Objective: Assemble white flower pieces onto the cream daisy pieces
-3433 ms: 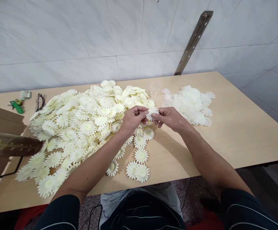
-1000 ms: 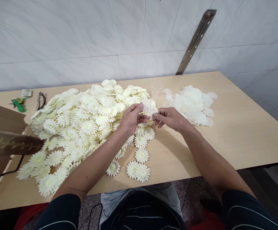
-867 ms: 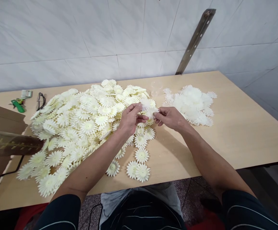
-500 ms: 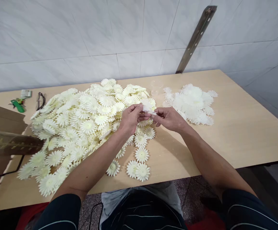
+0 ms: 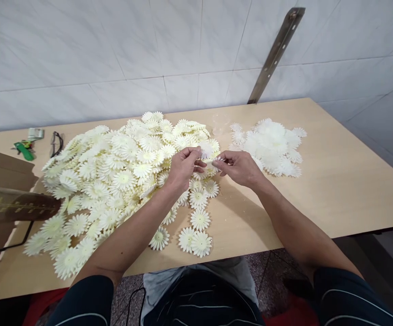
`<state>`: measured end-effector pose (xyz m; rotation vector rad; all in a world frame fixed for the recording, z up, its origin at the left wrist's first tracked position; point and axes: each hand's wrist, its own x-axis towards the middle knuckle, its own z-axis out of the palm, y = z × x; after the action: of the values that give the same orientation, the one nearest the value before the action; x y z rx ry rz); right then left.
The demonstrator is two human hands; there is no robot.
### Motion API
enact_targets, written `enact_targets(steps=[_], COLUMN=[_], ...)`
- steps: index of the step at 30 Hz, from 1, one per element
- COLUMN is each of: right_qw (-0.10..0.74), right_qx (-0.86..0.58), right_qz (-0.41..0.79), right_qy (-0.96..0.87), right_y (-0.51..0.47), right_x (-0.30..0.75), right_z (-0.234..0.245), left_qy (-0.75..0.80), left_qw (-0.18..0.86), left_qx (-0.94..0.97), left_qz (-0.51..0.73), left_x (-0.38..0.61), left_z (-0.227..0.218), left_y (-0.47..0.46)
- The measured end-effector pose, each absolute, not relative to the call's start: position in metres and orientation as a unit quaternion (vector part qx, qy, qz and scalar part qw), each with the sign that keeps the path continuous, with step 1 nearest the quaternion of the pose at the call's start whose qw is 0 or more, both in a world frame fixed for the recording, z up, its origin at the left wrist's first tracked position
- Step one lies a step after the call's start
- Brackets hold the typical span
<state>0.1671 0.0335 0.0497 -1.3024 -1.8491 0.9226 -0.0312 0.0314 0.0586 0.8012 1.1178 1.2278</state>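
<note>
Over the table my left hand [image 5: 185,169] pinches a thin white artificial flower [image 5: 205,150] between thumb and fingers. Close to its right, my right hand [image 5: 239,167] has thumb and forefinger closed on the edge of a white petal piece [image 5: 220,159]. Whether both hands hold the same flower or separate layers I cannot tell. Behind and left of my hands spreads a large heap of cream artificial flowers [image 5: 123,179]. Beyond my right hand lies a smaller pile of white petal layers [image 5: 273,147].
A clear plastic piece [image 5: 221,123] lies behind my hands. At the left are a green-handled tool [image 5: 24,151], dark-framed glasses [image 5: 57,143], a brown bottle [image 5: 20,203] and a cardboard box [image 5: 2,176]. A metal bracket [image 5: 276,54] leans on the tiled wall.
My fingertips have drawn slightly apart, and the petal piece at my right fingers now sits a little farther from the flower in my left. The piles have not moved.
</note>
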Motion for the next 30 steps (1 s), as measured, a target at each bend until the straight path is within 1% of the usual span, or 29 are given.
enact_targets(steps=[5, 16, 20, 23, 26, 30], right_qw=[0.352, 0.354, 0.389, 0.404, 0.41, 0.4], right_qx=[-0.515, -0.537, -0.507, -0.477, -0.465, -0.473], right_qz=[0.411, 0.36, 0.407, 0.449, 0.464, 0.477], right_qy=[-0.665, -0.675, -0.653, -0.639, -0.633, -0.624], right_y=[0.039, 0.036, 0.037, 0.038, 0.039, 0.039], right_x=[0.172, 0.174, 0.173, 0.172, 0.172, 0.173], right_z=[0.049, 0.058, 0.059, 0.058, 0.057, 0.055], left_qy=[0.492, 0.482, 0.481, 0.493, 0.501, 0.47], left_qw=[0.579, 0.574, 0.555, 0.497, 0.4, 0.267], left_qx=[0.352, 0.37, 0.395, 0.448, 0.525, 0.651], left_qz=[0.546, 0.549, 0.552, 0.556, 0.559, 0.534], left_x=[-0.034, -0.034, -0.035, -0.036, -0.037, -0.039], left_z=[0.058, 0.058, 0.054, 0.047, 0.041, 0.039], left_y=[0.036, 0.033, 0.035, 0.036, 0.034, 0.027])
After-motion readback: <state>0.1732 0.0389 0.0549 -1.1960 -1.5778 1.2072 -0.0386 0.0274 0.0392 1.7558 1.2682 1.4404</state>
